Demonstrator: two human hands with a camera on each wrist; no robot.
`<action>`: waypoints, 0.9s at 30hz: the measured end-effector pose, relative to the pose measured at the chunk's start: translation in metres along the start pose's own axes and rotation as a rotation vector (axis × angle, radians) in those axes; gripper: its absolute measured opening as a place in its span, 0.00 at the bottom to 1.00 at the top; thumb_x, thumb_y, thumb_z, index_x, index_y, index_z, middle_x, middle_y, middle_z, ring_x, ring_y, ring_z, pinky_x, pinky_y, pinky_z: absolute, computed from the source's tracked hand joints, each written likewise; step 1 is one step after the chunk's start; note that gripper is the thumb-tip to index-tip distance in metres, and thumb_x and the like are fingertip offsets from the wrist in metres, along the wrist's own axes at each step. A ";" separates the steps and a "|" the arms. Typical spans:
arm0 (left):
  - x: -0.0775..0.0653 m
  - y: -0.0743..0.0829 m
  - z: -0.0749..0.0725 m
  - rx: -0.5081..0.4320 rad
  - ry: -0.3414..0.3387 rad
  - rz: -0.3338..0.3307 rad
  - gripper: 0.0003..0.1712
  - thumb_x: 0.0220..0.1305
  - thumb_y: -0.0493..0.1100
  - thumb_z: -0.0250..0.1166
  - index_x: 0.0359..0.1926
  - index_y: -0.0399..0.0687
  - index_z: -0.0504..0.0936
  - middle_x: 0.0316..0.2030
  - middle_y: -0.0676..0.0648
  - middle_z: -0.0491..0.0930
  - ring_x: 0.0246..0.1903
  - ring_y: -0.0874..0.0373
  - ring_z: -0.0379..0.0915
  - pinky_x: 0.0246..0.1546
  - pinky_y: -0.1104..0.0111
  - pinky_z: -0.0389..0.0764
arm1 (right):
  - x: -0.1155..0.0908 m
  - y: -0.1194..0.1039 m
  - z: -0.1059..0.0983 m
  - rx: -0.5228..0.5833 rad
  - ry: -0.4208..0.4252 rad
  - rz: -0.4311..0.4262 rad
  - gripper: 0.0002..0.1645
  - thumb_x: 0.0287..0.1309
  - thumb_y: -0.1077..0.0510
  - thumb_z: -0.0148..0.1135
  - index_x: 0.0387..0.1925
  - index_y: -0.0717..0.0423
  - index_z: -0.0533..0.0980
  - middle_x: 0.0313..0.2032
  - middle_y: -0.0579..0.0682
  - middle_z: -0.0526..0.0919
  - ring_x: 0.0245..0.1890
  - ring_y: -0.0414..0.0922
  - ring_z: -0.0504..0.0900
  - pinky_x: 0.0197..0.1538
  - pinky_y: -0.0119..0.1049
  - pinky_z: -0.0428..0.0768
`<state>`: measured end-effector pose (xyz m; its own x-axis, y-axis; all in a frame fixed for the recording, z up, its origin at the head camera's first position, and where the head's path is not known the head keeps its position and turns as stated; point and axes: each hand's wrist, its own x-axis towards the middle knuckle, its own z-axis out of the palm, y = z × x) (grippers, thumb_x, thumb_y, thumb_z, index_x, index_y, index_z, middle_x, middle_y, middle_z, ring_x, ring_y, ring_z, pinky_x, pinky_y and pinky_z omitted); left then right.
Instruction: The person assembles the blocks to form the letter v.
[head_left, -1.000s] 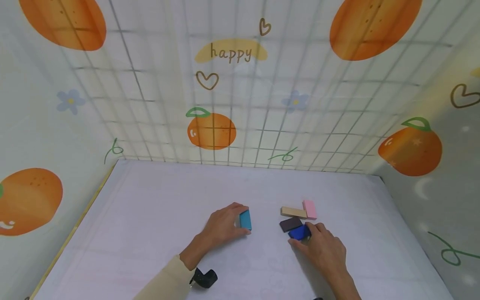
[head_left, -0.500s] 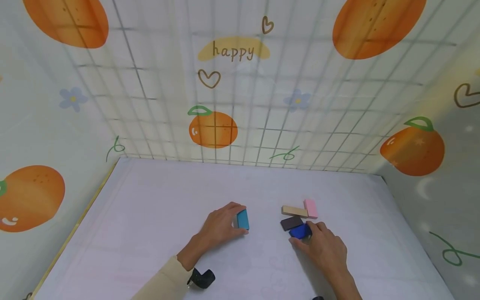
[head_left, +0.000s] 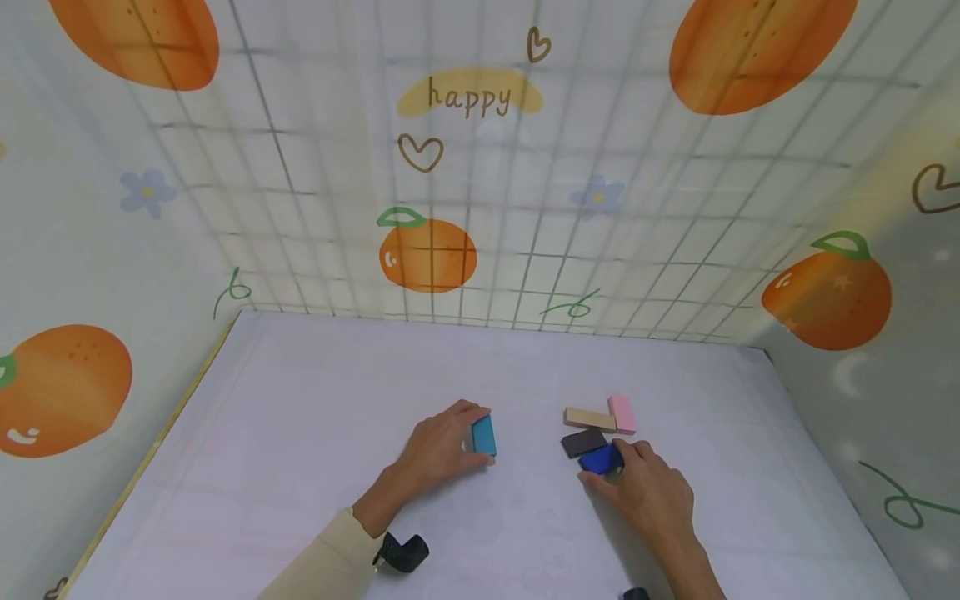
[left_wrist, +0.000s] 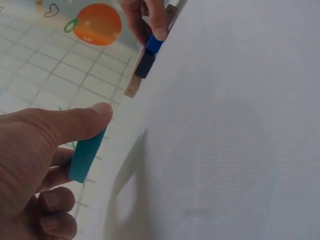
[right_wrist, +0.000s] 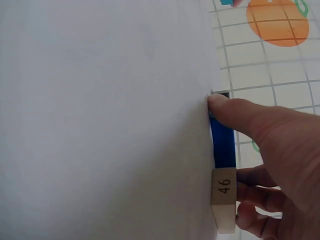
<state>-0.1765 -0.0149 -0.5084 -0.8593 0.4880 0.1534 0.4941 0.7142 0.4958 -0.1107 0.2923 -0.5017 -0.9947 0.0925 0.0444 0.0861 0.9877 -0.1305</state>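
Observation:
My left hand (head_left: pixel 438 448) pinches a teal block (head_left: pixel 483 435) between thumb and fingers, near the table's middle. The left wrist view shows the teal block (left_wrist: pixel 87 156) tilted, with the thumb along its upper end. To the right, my right hand (head_left: pixel 651 492) grips a blue block (head_left: pixel 597 459) low at the table, thumb at its near end. A dark block (head_left: pixel 583 442) lies against the blue one. Behind them are a plain wooden block (head_left: pixel 590 418) and a pink block (head_left: pixel 622 414), end to side. Beside the right fingers is a wooden block (right_wrist: pixel 223 192) marked 46, hidden in the head view.
The table (head_left: pixel 322 375) has a white cover. A patterned curtain (head_left: pixel 495 192) with oranges and grid lines hangs behind and at both sides. A black wrist camera piece (head_left: pixel 405 553) hangs below the left sleeve (head_left: pixel 330 554).
My left hand has shifted slightly left with the teal block. My right hand stays at the blue block. The head view has tipped a little, so the scene sits slightly higher.

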 end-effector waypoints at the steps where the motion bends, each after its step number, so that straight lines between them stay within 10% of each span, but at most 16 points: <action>1: 0.000 0.000 0.000 0.002 -0.004 -0.002 0.39 0.56 0.57 0.77 0.66 0.52 0.77 0.61 0.52 0.77 0.49 0.59 0.78 0.43 0.66 0.81 | 0.000 0.000 0.000 0.000 -0.001 0.000 0.55 0.45 0.26 0.72 0.60 0.66 0.76 0.50 0.69 0.79 0.41 0.61 0.82 0.37 0.55 0.81; 27: -0.023 -0.010 -0.003 -0.044 -0.038 -0.022 0.38 0.57 0.58 0.76 0.65 0.52 0.76 0.59 0.53 0.76 0.48 0.59 0.77 0.43 0.64 0.80 | 0.000 0.001 0.000 0.014 0.001 -0.003 0.55 0.45 0.25 0.72 0.60 0.66 0.76 0.51 0.68 0.79 0.40 0.61 0.82 0.33 0.53 0.79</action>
<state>-0.1618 -0.0350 -0.5138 -0.8639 0.4915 0.1101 0.4680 0.7025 0.5361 -0.1110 0.2935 -0.5020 -0.9949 0.0896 0.0457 0.0822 0.9862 -0.1437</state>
